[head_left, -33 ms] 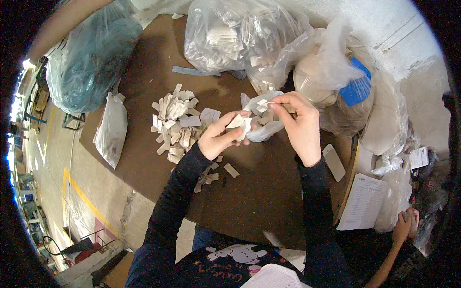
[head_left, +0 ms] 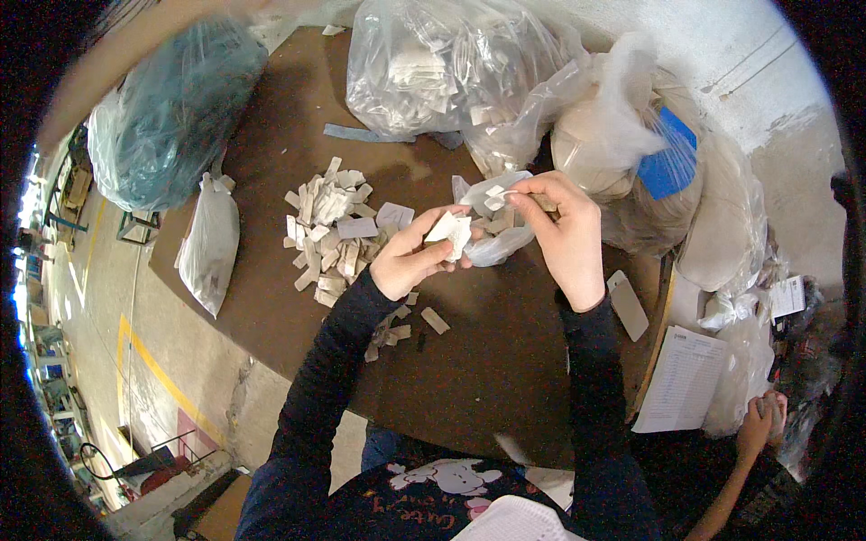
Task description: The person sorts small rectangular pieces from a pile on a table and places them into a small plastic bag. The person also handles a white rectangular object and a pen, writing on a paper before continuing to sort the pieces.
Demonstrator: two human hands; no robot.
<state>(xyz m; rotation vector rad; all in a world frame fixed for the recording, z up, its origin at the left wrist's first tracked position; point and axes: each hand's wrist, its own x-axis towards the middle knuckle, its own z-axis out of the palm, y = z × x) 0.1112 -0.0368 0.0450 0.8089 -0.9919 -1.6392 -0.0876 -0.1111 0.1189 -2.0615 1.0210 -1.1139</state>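
In my left hand [head_left: 413, 259], the fingers and thumb are closed around a small bunch of off-white pieces [head_left: 453, 234], flat and roughly rectangular. My right hand [head_left: 566, 236] pinches a small white flat piece [head_left: 496, 192] between thumb and fingertips. That piece is held over a small open plastic bag [head_left: 502, 247], which lies just beyond my hands with more pale pieces inside. A loose pile of similar off-white pieces [head_left: 332, 216] spreads to the left of my left hand. A few stray ones lie nearer, by my left forearm.
A large clear bag of pale pieces [head_left: 424, 77] stands at the back of the brown table [head_left: 469, 379]. Other full bags [head_left: 613, 135] crowd the right, a bluish one [head_left: 171, 117] the far left. A printed sheet [head_left: 681, 379] lies right; another person's hands [head_left: 767, 419] show lower right.
The bunch of pieces in my left hand has shifted slightly and fans out a little differently. Both hands stay almost where they were.
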